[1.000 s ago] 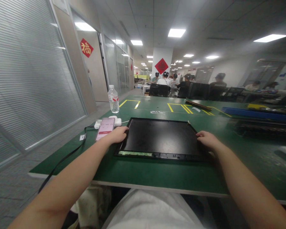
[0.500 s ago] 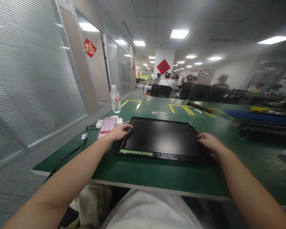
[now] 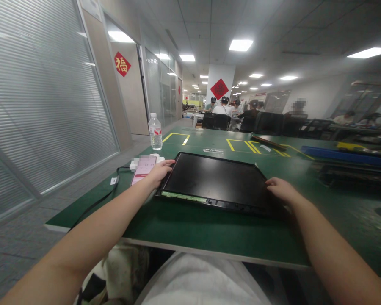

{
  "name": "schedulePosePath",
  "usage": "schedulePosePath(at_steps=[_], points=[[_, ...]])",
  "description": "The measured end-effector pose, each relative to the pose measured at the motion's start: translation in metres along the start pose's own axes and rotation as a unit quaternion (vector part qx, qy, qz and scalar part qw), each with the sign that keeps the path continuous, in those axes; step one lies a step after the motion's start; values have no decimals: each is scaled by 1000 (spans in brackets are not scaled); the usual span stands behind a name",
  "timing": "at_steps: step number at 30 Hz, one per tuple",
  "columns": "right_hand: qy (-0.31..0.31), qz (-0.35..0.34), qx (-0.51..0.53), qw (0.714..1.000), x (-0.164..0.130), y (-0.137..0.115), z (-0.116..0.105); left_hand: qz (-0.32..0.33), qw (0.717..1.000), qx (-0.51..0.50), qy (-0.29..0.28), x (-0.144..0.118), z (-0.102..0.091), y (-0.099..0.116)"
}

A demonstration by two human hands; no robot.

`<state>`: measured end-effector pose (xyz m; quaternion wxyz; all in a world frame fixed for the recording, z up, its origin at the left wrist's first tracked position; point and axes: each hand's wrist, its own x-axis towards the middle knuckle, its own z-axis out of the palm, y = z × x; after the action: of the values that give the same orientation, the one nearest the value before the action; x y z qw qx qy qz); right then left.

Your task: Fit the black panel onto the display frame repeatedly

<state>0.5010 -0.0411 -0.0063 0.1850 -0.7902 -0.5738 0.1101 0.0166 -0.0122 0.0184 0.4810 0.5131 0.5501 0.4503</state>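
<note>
Black display panel (image 3: 214, 180) flat on green counter (image 3: 190, 231), gripped at left edge by left hand (image 3: 158, 171), at right edge by right hand (image 3: 281, 189), fingers curled. Repositioning step, seemingly; even two-sided pull needed. Phone (image 3: 142, 169), bottle (image 3: 155, 131) beyond.

Your one head camera looks forward and slightly down from close above the green table (image 3: 209, 228), facing the office's far end.
</note>
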Motion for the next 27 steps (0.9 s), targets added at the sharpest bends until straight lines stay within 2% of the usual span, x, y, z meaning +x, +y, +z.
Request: schedulePosePath(at_steps=[3, 6, 8, 15, 19, 27], points=[[5, -4, -3, 1000, 0, 0, 0, -33, 999, -41, 2, 2, 1, 0], [0, 4, -3, 1000, -3, -2, 0, -59, 990, -127, 9, 1, 3, 0], [-8, 8, 2, 1000, -4, -3, 0, -75, 984, -164, -4, -1, 4, 0], [-8, 9, 34, 999, 3, 5, 3, -96, 981, -157, -63, -7, 1, 1], [9, 3, 40, 999, 7, 8, 5, -100, 984, -136, -58, -8, 2, 3], [-5, 20, 39, 999, 0, 0, 2, -84, 984, -146, -61, -7, 3, -2]])
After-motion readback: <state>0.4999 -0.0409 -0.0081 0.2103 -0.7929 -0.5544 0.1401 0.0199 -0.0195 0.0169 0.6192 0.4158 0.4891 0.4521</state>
